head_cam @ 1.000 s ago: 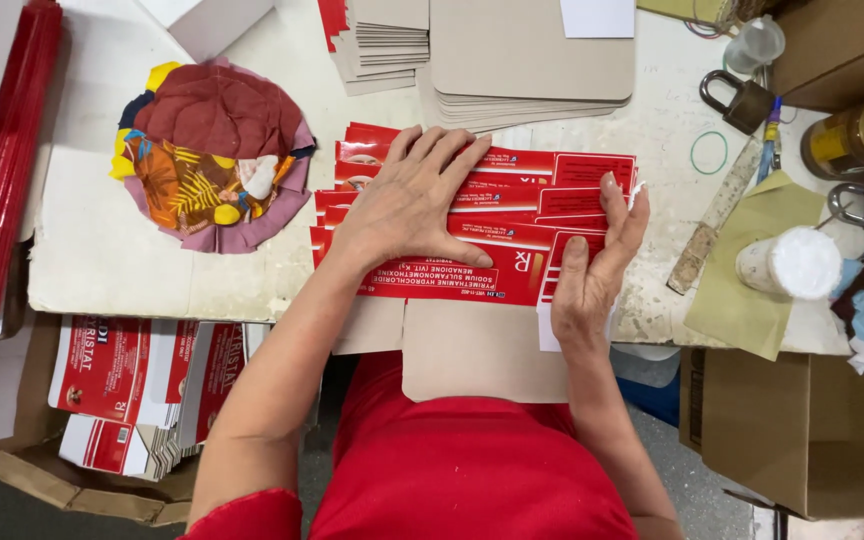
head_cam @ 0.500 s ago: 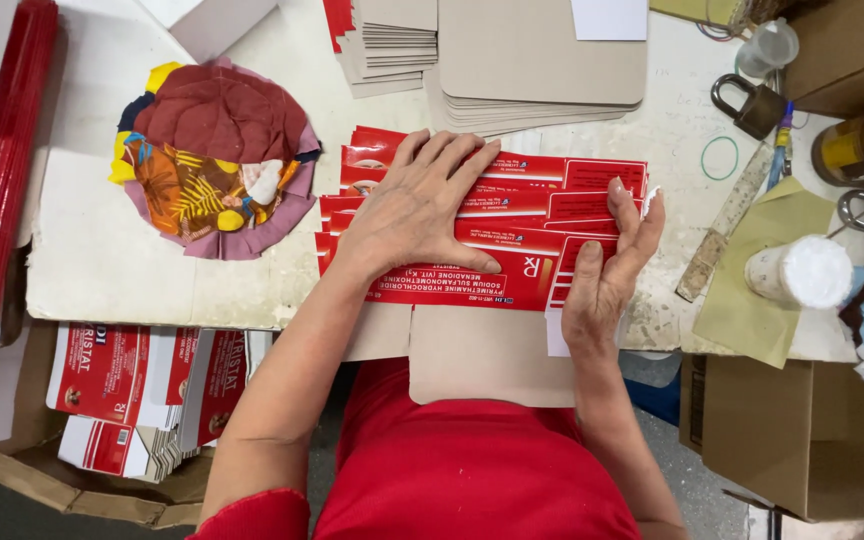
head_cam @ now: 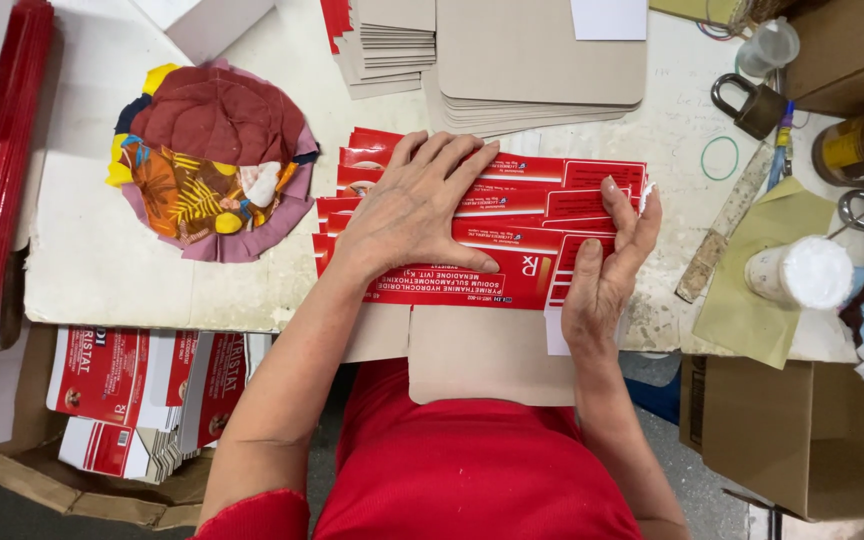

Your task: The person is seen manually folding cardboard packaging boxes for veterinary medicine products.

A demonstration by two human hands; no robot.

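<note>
Several flat red carton blanks (head_cam: 522, 225) lie fanned in an overlapping row on the white table (head_cam: 102, 260), resting on a grey card sheet (head_cam: 487, 355) that overhangs the front edge. My left hand (head_cam: 417, 205) lies flat on the blanks, fingers spread, pressing them down. My right hand (head_cam: 607, 265) stands on its edge against the right end of the fan, fingers straight, touching the white flaps there. Neither hand grips anything.
A round patchwork cloth pad (head_cam: 212, 160) lies left of the blanks. Stacks of grey card (head_cam: 522, 55) sit behind. At right are a white pot (head_cam: 802, 272), padlock (head_cam: 752, 105), rubber band (head_cam: 720, 157) and cardboard box (head_cam: 812, 430). Printed cartons (head_cam: 132, 390) are piled below left.
Both hands keep their places on the fanned blanks. The view has drifted slightly; nothing was picked up or let go.
</note>
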